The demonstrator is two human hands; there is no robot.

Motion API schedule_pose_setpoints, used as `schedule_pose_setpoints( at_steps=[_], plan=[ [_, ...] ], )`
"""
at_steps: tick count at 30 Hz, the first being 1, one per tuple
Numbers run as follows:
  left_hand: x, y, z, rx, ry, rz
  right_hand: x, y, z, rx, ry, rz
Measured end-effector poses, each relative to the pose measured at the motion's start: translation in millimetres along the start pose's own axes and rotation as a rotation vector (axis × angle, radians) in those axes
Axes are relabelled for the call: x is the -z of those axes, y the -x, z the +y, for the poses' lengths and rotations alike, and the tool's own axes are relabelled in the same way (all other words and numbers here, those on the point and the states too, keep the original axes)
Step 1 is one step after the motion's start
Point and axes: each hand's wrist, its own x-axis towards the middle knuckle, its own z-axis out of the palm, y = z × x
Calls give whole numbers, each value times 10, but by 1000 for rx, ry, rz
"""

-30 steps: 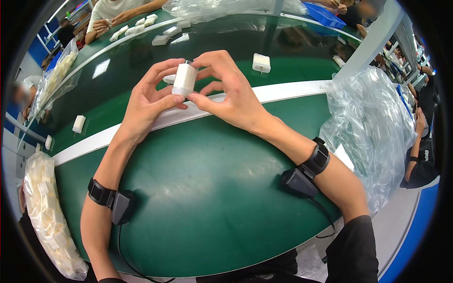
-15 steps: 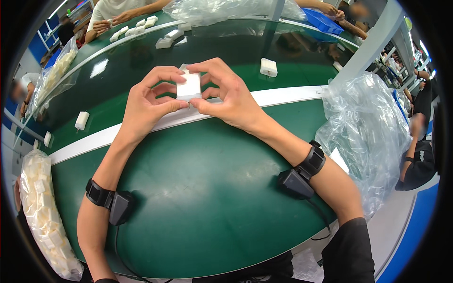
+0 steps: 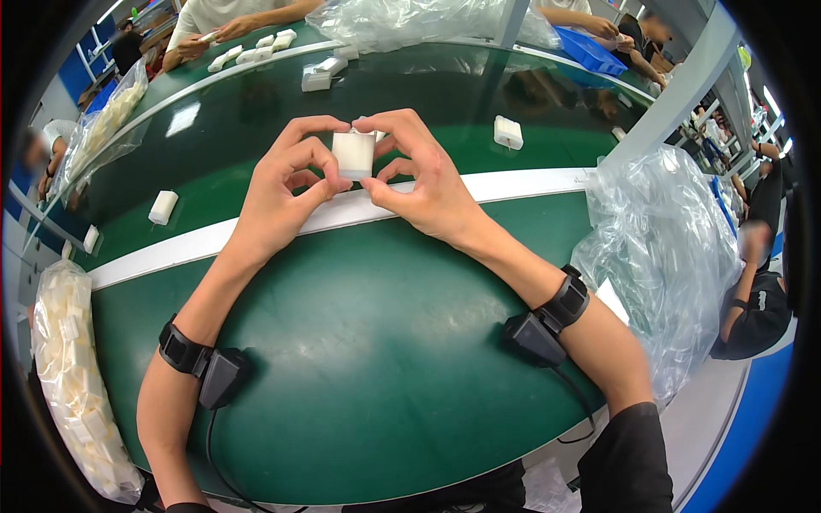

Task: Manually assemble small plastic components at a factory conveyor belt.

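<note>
Both of my hands hold one small white plastic block-shaped housing (image 3: 353,155) upright above the white rail of the bench. My left hand (image 3: 286,184) grips its left side, thumb near the bottom corner and index finger at the top. My right hand (image 3: 419,175) pinches the right side in much the same way, the fingers curled behind it. The back of the housing and some fingertips are hidden. Beyond, on the shiny dark green surface, a similar white block (image 3: 507,132) lies to the right and another white block (image 3: 162,207) to the left.
A clear bag of white pieces (image 3: 73,368) lies along the left edge. Crumpled clear plastic sheeting (image 3: 658,248) hangs at the right beside a grey post (image 3: 676,85). Across the surface stand more white blocks (image 3: 316,80), a blue tray (image 3: 590,51) and co-workers' hands (image 3: 235,30).
My left hand's index finger has moved to the housing's top and its grip has changed. The housing has shifted slightly right in the picture, as has most of the background.
</note>
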Motion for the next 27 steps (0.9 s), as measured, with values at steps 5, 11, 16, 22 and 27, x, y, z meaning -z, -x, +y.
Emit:
schedule_pose_setpoints(
  at_steps=[5,11,16,22,27],
  plan=[
    [45,4,-9,-8,-84,-8,-15,8,-14,-32,-6,-18],
    [57,-26,34,61,-145,123,-81,0,62,40,21,59],
    [336,-104,24,241,-824,188,1,30,115,-132,103,166],
    [1246,70,59,781,-1468,-332,4,-4,80,-211,132,140],
    [1139,190,-177,440,-1478,-155,32,-14,-20,-341,3,105]
  ],
)
